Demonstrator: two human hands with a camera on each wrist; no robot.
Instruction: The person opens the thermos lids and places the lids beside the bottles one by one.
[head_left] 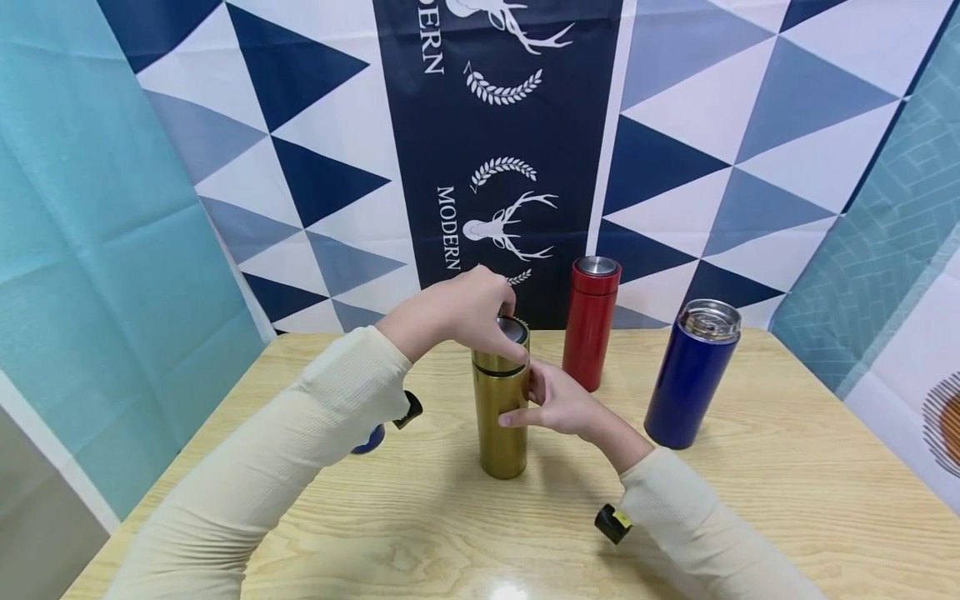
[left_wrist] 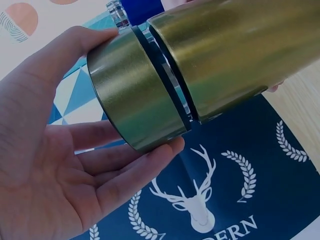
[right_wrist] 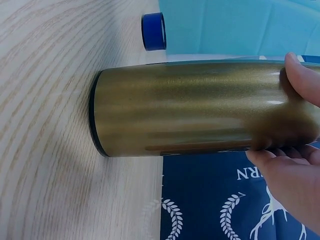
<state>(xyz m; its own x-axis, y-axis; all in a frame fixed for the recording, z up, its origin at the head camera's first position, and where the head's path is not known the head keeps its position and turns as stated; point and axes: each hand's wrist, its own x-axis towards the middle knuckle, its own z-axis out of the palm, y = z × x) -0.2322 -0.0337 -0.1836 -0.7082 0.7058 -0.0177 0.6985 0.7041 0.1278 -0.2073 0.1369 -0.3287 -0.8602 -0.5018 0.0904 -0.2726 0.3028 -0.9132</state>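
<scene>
A gold thermos flask (head_left: 501,425) stands upright on the wooden table. From above, my left hand (head_left: 472,310) grips its gold lid (left_wrist: 132,90), thumb on one side and fingers on the other. In the left wrist view a narrow gap with a bit of shiny metal shows between lid and body. My right hand (head_left: 561,402) holds the upper body of the flask from the right, with the thumb (right_wrist: 302,80) along one side. The flask's base sits on the tabletop in the right wrist view.
Behind and to the right stands a red thermos (head_left: 591,329) with its lid on. Further right is a blue thermos (head_left: 686,383) without a lid, its metal neck bare. A blue lid (right_wrist: 153,31) lies on the table at the left, partly hidden by my left arm in the head view.
</scene>
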